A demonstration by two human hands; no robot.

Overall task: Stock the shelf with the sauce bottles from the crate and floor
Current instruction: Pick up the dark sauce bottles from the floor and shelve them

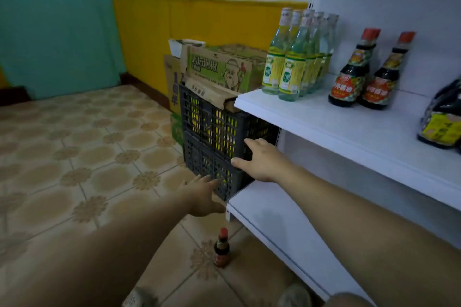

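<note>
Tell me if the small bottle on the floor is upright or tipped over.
Upright: the bottle stands on its base, neck pointing straight up.

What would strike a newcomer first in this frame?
Both hands reach for the dark crate beside the white shelf, left hand at its lower corner, right hand higher up. One small sauce bottle stands on the floor below; clear bottles and dark bottles stand on the shelf.
</note>
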